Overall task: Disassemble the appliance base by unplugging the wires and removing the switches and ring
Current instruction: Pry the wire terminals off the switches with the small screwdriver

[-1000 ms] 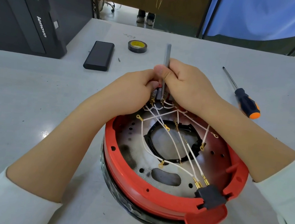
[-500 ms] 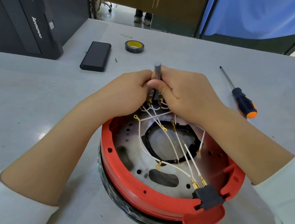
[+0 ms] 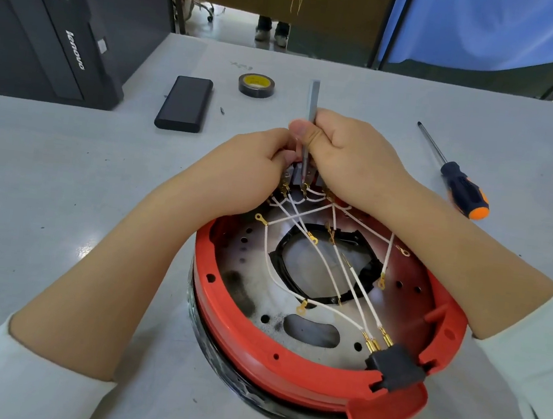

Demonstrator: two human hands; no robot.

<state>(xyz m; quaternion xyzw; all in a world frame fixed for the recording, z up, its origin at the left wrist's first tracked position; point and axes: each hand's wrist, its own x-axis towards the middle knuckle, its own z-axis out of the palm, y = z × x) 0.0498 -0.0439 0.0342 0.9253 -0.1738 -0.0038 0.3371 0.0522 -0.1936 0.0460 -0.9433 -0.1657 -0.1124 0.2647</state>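
**Tweezers raised again at the switch terminals**

Our right hand [image 3: 349,159] pinches a grey pair of tweezers [image 3: 312,110] between thumb and curled fingers, the shaft upright and its tips down among the dark switches [image 3: 301,174] at the far rim of the base, just above the middle of the frame. Our left hand [image 3: 248,168] curls in from the left, touching the right, its fingertips gripping something at the same cluster; what exactly they hold is hidden. Compared with half a second ago, the tweezers stand higher out of the fist, much as they did a second ago, so we judge this a rocking pull on one terminal, not yet a release.

The white wires [image 3: 295,277] fan from the switches across the metal plate toward the black connector block [image 3: 395,367] at lower right, several brass terminals still seated there. The red appliance base [image 3: 253,337] sits centre-low on the desk [image 3: 47,183]; the black ring [image 3: 307,230] remains in place inside it.

Farther out lie an orange-handled screwdriver [image 3: 463,192] at right, a tape roll [image 3: 256,84] and a black power bank [image 3: 184,104] at upper centre.
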